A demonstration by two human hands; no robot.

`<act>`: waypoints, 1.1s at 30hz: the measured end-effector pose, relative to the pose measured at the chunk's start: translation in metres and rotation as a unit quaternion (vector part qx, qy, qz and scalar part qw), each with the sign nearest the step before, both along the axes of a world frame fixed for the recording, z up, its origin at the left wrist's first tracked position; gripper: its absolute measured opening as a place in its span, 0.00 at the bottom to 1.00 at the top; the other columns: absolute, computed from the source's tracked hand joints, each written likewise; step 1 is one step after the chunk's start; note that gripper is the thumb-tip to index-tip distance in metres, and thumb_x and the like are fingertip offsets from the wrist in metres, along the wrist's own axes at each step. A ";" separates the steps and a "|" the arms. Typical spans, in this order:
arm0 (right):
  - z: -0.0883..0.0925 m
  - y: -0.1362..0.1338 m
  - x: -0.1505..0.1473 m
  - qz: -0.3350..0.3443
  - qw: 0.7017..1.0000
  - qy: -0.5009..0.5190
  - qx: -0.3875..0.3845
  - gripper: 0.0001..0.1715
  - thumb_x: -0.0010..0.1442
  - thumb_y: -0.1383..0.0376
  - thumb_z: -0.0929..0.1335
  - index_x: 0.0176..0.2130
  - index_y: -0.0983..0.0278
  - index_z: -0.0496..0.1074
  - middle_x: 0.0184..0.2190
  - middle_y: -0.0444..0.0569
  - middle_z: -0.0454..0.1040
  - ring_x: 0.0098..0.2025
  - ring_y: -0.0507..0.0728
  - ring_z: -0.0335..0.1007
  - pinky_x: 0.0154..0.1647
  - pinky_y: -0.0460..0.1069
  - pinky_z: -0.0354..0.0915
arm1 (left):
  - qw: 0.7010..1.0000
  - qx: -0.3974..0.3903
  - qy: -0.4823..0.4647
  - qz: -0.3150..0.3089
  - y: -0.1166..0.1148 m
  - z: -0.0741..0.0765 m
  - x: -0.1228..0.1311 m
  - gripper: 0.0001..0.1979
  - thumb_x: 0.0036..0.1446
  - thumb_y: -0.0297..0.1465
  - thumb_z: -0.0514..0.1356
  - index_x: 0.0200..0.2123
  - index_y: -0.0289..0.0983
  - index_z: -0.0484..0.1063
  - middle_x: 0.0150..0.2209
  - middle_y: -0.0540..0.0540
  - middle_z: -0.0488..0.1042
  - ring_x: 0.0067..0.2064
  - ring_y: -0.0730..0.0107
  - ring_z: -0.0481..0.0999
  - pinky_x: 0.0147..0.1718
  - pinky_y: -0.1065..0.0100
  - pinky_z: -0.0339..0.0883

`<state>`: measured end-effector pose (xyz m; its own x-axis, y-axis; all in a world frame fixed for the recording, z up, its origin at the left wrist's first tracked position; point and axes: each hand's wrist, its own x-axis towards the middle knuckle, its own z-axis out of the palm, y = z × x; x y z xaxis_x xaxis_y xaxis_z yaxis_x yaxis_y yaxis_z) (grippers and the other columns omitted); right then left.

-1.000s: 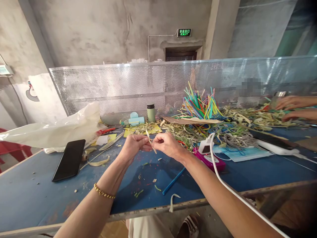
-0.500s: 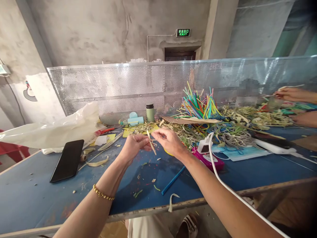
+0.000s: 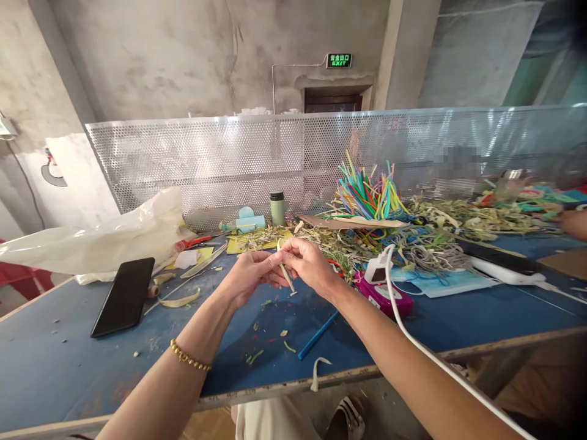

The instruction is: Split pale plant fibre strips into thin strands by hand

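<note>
Left hand (image 3: pixel 250 273) and right hand (image 3: pixel 309 263) both pinch one pale strip (image 3: pixel 287 279). A few trimmings (image 3: pixel 284 333) lie on the tabletop (image 3: pixel 55 360) under them. A large unworked heap (image 3: pixel 342 244) lies just beyond the right hand.

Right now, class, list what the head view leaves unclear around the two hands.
The pale strip: head view, upper part hidden by the fingers of the left hand and right hand.
A co-worker's hand: head view, cut off by the right edge.
A patch behind the mesh screen: head view, blurred.

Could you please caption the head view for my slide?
Left hand and right hand pinch a thin pale strip above a scrap-littered blue table.
</note>
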<state>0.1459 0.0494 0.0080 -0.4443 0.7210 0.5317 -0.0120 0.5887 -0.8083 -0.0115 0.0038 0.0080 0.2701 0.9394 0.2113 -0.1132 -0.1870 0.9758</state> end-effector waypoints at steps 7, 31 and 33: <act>-0.002 0.000 -0.001 0.047 0.998 0.030 -0.033 0.09 0.59 0.62 0.67 0.29 0.64 0.66 0.17 0.37 0.61 0.17 0.46 0.55 0.19 0.44 0.52 | 0.998 0.027 0.026 0.045 -0.001 0.000 0.003 0.12 0.50 0.35 0.68 0.28 0.30 0.75 0.25 0.43 0.78 0.26 0.70 0.77 0.30 0.70 0.68; -0.001 0.002 0.001 -0.002 1.000 0.007 0.023 0.12 0.59 0.59 0.67 0.29 0.64 0.66 0.21 0.39 0.63 0.22 0.48 0.54 0.23 0.45 0.53 | 0.999 -0.013 -0.021 -0.021 -0.002 0.002 -0.001 0.18 0.55 0.41 0.64 0.33 0.29 0.75 0.30 0.39 0.79 0.29 0.66 0.79 0.30 0.68 0.69; -0.001 0.001 0.000 -0.006 1.000 0.004 0.022 0.11 0.59 0.60 0.68 0.29 0.64 0.66 0.21 0.39 0.63 0.22 0.48 0.55 0.23 0.45 0.53 | 1.000 -0.008 -0.014 -0.010 -0.001 0.001 0.000 0.17 0.53 0.40 0.66 0.32 0.29 0.74 0.28 0.39 0.79 0.28 0.67 0.79 0.30 0.69 0.69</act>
<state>0.1458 0.0507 0.0072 -0.4306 0.7022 0.5670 -0.0114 0.6239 -0.7814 -0.0116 0.0025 0.0088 0.2833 0.9371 0.2038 -0.1441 -0.1685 0.9751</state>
